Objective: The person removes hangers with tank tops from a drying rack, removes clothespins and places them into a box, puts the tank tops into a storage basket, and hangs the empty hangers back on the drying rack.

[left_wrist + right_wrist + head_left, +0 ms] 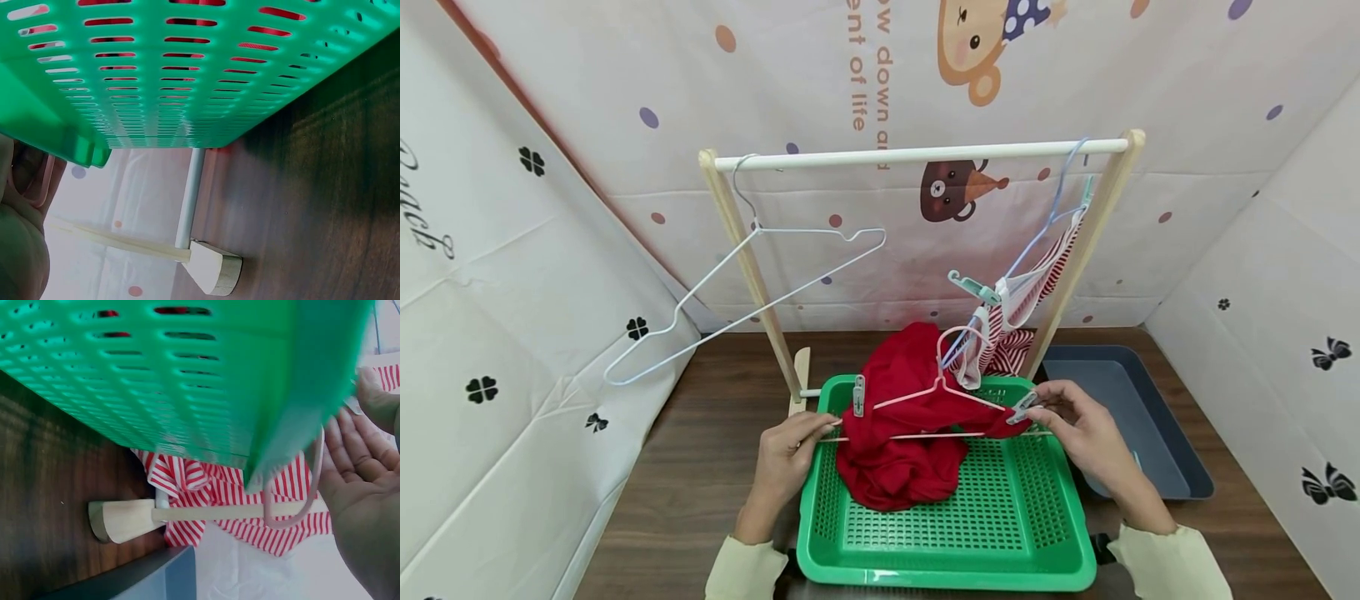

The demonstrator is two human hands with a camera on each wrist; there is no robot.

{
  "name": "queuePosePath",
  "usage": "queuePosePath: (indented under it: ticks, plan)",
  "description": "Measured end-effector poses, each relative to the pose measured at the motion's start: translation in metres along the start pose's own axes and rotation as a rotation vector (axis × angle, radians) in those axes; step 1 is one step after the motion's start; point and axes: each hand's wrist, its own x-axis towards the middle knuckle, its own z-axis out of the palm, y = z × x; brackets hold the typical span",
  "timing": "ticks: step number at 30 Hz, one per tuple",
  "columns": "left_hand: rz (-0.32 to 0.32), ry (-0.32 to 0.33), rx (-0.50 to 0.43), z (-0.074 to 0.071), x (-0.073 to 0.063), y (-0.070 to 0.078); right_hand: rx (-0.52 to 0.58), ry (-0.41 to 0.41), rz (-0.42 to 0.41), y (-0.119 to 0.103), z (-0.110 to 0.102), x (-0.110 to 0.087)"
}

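Note:
A red cloth garment [902,479] is bunched over a pale pink hanger [940,377], partly inside the green basket [947,575]. My left hand [785,457] pinches the hanger's left end; the loop end also shows beside the left hand [22,237] in the left wrist view. A grey clothespin [859,396] stands on the cloth near that end. My right hand [1084,433] pinches another grey clothespin [1022,407] at the cloth's right edge. In the right wrist view, the hanger's right loop [299,515] hangs beside the right hand [369,481], with the clothespin mostly hidden.
Behind the basket stands a wooden rack with a white bar [917,154]. A bare white hanger [700,333] hangs at its left, a blue hanger [1051,218] with a red-striped garment [992,337] at its right. A grey-blue tray [1172,454] lies to the right.

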Motion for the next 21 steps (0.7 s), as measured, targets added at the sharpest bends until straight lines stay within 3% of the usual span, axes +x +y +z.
queuePosePath:
  ticks: [6, 13, 18, 21]
  plan:
    - [0.0, 0.0, 0.003, 0.0, 0.0, -0.001, 0.015, 0.066, -0.056, 0.004, 0.005, -0.001]
    - [0.001, 0.001, 0.005, 0.001, 0.0, 0.0, 0.062, 0.138, -0.037, 0.003, 0.005, -0.003]
    - [0.001, 0.006, 0.007, 0.002, 0.0, -0.001, 0.109, 0.198, -0.063, 0.0, -0.002, -0.002]
    - [0.004, 0.01, 0.013, 0.002, 0.0, -0.001, 0.095, 0.233, -0.035, -0.002, -0.008, -0.001]
